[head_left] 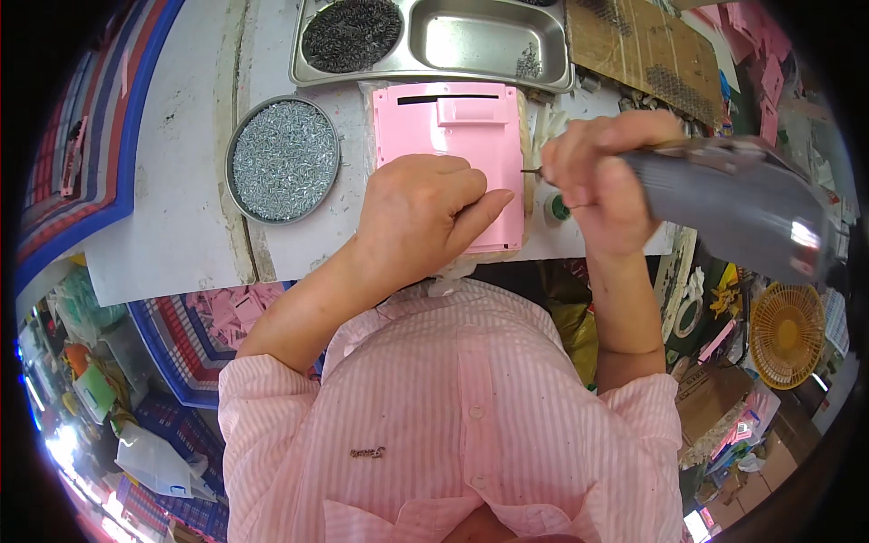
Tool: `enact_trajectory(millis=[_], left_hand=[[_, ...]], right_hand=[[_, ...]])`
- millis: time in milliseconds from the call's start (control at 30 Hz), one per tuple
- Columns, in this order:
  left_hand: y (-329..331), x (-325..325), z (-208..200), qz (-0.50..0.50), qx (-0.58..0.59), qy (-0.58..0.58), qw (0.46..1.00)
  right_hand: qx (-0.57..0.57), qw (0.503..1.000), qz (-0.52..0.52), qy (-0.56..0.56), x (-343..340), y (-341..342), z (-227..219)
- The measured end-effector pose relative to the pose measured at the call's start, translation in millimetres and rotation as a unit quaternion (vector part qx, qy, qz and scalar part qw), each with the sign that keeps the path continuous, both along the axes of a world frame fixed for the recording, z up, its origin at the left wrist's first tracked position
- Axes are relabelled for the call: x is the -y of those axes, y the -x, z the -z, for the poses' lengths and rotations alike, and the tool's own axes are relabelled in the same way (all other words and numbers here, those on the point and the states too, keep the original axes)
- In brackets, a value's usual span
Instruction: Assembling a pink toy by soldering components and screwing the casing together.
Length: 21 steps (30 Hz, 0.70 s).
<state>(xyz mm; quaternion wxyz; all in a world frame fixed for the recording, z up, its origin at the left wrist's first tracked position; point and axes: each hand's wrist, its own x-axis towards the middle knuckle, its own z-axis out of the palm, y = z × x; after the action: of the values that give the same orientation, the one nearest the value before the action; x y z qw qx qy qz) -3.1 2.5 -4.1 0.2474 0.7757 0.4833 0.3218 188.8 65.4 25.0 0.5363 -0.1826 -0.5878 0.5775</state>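
A flat pink plastic housing point(407, 136) with a dark slot and a raised bar near its far end lies at the table's front edge. Resting over its middle is my left hand point(421, 204), fingers curled and thumb pointing right; whatever sits under the fingers is hidden. My right hand point(602, 172) is closed around the front of a grey power screwdriver point(733, 204), held on its side. Its thin bit point(530, 171) points left, close to the housing's right edge; whether it touches cannot be told.
Left of the housing stands a round dish point(283, 160) of small silvery screws. A steel compartment tray point(489, 36) with dark screws sits behind, beside a cardboard sheet point(652, 54). Blue-rimmed baskets point(172, 335) flank the table, and a yellow-brown basket point(786, 335) is at right.
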Motion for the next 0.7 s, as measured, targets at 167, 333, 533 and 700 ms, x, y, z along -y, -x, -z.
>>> enact_trajectory(millis=[167,333,533,700], left_hand=[[-4,4,-3,-0.022,0.083,0.025,0.996],[-8,-1,0,-0.022,0.076,-0.040,0.996],[-16,-7,0,-0.025,0.110,-0.026,0.993],[-14,-12,4,-0.022,0.075,-0.087,0.993]], right_hand=[[0.102,0.994,0.012,-0.045,1,3,12],[0.091,0.995,-0.029,-0.037,-12,-2,-9],[-0.010,0.996,-0.083,0.013,2,1,-42],[-0.054,0.994,-0.081,0.053,1,7,-37]])
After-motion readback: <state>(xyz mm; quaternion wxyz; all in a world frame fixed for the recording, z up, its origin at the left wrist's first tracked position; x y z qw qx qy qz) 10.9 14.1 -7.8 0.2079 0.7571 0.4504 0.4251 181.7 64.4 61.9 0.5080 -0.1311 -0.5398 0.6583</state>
